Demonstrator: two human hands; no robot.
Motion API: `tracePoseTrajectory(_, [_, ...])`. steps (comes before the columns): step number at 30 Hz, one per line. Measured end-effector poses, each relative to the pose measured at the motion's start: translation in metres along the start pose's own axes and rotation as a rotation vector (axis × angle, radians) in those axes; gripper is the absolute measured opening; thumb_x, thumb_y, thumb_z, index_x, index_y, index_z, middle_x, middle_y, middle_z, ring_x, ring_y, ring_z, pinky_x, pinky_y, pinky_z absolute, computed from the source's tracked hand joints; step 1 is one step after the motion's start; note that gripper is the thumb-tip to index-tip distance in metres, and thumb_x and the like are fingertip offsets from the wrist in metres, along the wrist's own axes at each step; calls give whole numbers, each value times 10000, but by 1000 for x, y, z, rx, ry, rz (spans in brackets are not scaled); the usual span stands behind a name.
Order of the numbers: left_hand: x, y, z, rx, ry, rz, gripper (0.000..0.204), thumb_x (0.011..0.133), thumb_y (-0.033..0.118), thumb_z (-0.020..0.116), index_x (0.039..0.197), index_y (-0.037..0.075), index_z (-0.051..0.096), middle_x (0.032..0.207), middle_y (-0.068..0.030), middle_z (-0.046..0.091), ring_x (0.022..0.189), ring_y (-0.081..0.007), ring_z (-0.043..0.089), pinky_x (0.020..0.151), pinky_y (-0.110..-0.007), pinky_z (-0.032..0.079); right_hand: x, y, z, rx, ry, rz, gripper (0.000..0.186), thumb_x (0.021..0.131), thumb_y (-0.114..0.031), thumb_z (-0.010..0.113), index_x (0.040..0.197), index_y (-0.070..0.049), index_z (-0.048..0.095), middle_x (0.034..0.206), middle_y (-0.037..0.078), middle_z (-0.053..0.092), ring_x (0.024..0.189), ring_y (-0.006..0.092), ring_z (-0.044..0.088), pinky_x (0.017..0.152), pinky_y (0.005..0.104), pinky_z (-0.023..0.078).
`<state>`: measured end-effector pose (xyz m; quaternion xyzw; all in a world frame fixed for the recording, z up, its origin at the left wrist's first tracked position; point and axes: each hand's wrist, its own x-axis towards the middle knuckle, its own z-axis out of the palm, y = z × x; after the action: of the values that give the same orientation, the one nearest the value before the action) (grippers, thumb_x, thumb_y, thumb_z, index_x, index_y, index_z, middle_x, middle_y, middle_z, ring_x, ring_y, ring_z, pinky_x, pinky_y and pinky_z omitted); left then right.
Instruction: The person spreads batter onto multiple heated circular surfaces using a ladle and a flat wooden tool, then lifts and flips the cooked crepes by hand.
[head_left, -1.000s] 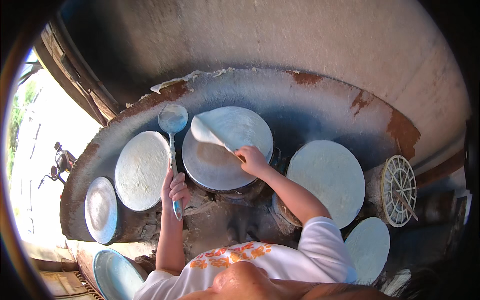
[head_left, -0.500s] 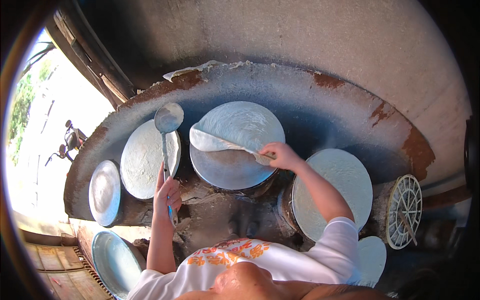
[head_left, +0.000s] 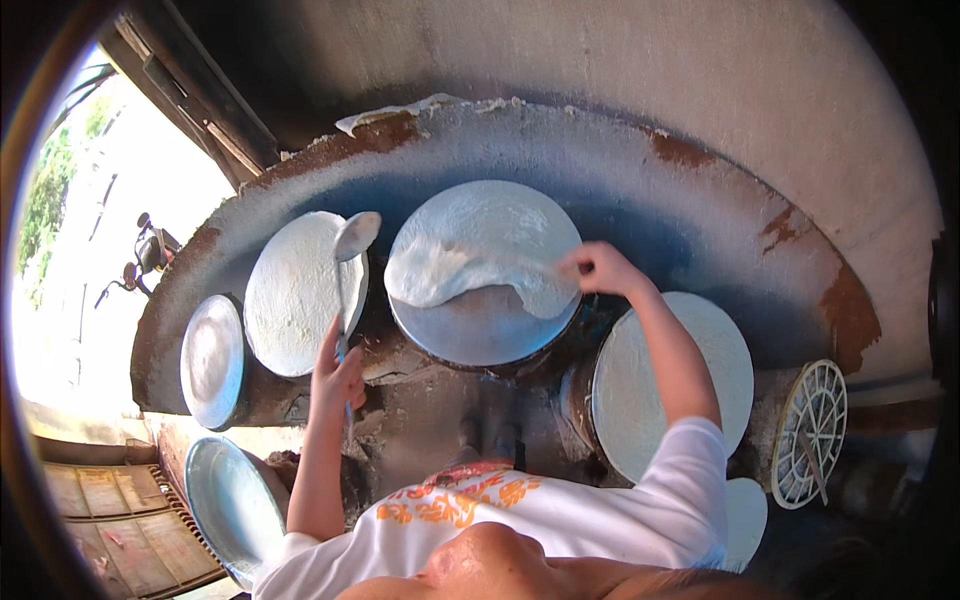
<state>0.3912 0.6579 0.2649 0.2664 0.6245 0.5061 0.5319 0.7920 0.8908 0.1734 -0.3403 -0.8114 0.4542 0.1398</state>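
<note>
My left hand (head_left: 338,378) is closed round the handle of a long metal ladle (head_left: 357,236). The ladle's bowl hangs tilted over the right edge of a batter-covered round griddle (head_left: 300,300). On the middle griddle (head_left: 480,335) a thin pale crepe (head_left: 490,225) covers the far part. Its near edge is wavy and folded back, baring the metal closest to me. My right hand (head_left: 605,270) is closed at the crepe's right edge, on what looks like a thin stick. Motion blurs the stick and that edge.
A third griddle (head_left: 675,390) with a pale layer stands at right, beside a white spoked disc (head_left: 810,430). A smaller round metal lid or pan (head_left: 212,362) is far left, above a wide basin (head_left: 222,500). A curved, rusty-edged wall (head_left: 850,310) rings the griddles.
My right hand has moved up and slightly right. The crepe's near edge has gone from a straight lifted fold to a loose wavy one. The ladle's bowl has turned and tilted.
</note>
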Motion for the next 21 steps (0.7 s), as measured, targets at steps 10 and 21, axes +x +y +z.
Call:
tracePoseTrajectory(10, [-19, -35, -19, 90, -77, -22, 604, 921, 39, 485, 1466, 187, 269, 518, 34, 411, 365, -68, 378, 335, -231, 306, -22, -1, -8, 14, 24, 26, 449, 584, 2, 636, 1021, -78, 697, 857, 65, 671, 669, 136, 575, 638, 275, 466])
tracePoseTrajectory(21, [-49, -75, 10, 158, -201, -130, 632, 910, 40, 497, 1471, 201, 255, 522, 20, 434, 383, -82, 417, 357, -252, 339, -55, -10, 28, 54, 242, 131, 385, 577, 0, 631, 958, -33, 681, 910, 80, 667, 754, 168, 597, 698, 298, 470])
